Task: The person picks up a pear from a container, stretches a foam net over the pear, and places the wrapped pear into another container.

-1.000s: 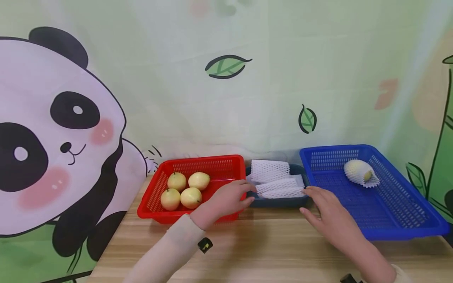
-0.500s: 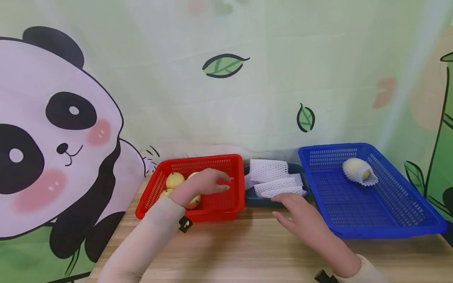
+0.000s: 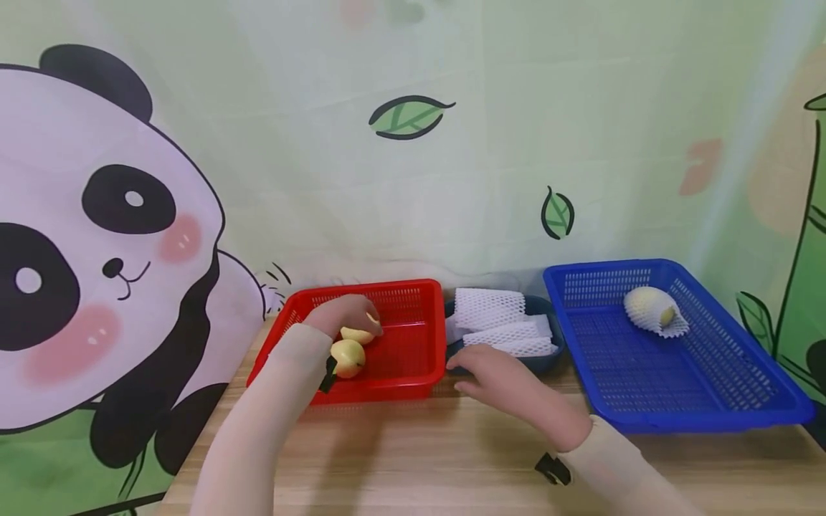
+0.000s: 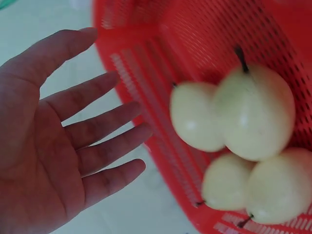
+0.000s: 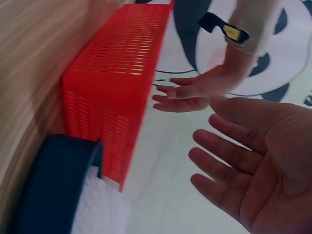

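Several pale yellow pears [image 3: 348,358] lie in the red basket [image 3: 413,351], partly covered by my left hand [image 3: 343,314] in the head view. In the left wrist view, the fingers of that hand [image 4: 44,146] are spread, and a gap separates them from the nearest pears [image 4: 256,112]. My right hand [image 3: 503,376], its fingers extended and holding nothing, hovers at the near side of a dark teal basket [image 3: 545,364]. White foam net sleeves [image 3: 490,308] are stacked inside that basket. Seen from the right wrist, the right hand [image 5: 253,170] has bare, parted fingers.
To the right stands a large blue basket [image 3: 632,380], where one pear in a foam net [image 3: 647,307] lies toward the back. The three containers stand in a row on a wooden table [image 3: 413,459] before a printed panda cloth [image 3: 503,165].
My left hand has moved left, from beside the foam sleeves to over the pears. My right hand has come left from the blue basket's edge to the teal basket's front.
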### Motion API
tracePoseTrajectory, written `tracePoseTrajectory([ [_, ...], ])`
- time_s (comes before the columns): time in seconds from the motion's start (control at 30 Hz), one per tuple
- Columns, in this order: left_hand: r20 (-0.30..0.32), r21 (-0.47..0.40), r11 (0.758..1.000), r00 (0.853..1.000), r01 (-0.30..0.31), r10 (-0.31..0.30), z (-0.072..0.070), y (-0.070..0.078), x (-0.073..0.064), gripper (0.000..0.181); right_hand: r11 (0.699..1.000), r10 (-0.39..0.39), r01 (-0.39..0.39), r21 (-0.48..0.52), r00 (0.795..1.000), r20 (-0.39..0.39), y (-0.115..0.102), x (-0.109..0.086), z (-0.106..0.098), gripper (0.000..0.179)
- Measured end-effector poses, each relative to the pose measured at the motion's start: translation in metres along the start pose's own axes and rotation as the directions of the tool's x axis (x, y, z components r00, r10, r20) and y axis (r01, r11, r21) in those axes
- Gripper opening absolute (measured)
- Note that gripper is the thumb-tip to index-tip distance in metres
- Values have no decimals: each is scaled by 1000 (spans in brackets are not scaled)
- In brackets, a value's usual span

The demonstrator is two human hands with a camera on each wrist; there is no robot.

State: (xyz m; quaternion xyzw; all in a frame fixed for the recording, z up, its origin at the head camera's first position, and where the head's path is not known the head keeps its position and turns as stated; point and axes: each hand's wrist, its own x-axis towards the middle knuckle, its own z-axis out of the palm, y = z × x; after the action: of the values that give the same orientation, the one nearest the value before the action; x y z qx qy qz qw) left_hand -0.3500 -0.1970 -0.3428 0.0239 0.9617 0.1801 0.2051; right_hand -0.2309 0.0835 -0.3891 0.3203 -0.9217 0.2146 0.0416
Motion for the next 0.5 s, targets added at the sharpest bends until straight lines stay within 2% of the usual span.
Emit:
tracePoseTrajectory([
  [0.07, -11, -74, 995, 998, 62, -63, 0, -1, 0, 43, 1000, 1, -2, 18, 1000, 27, 2, 7, 4, 29],
  [0.13, -12, -203, 968, 988, 147, -152, -1, 1, -2, 45, 999, 5, -7, 38, 999, 48, 4, 13, 7, 30],
  [0.17, -2, -271, 943, 980, 193, -201, -2, 4, -4, 48, 999, 12, -15, 49, 998, 60, 5, 17, 9, 29],
  [0.23, 17, -391, 875, 953, 286, -303, -5, 10, -9, 52, 999, 15, -19, 47, 997, 73, 5, 24, 9, 28],
  [0.33, 37, -512, 774, 910, 372, -413, -9, 20, -17, 56, 1000, 8, -8, 10, 996, 85, 4, 35, 12, 29],
  [0.4, 52, -557, 733, 897, 391, -439, -10, 25, -22, 56, 999, -7, 10, -32, 996, 90, 3, 41, 14, 31],
  [0.5, 68, -590, 700, 890, 401, -452, -10, 29, -27, 56, 996, -32, 40, -79, 994, 107, 3, 47, 19, 32],
])
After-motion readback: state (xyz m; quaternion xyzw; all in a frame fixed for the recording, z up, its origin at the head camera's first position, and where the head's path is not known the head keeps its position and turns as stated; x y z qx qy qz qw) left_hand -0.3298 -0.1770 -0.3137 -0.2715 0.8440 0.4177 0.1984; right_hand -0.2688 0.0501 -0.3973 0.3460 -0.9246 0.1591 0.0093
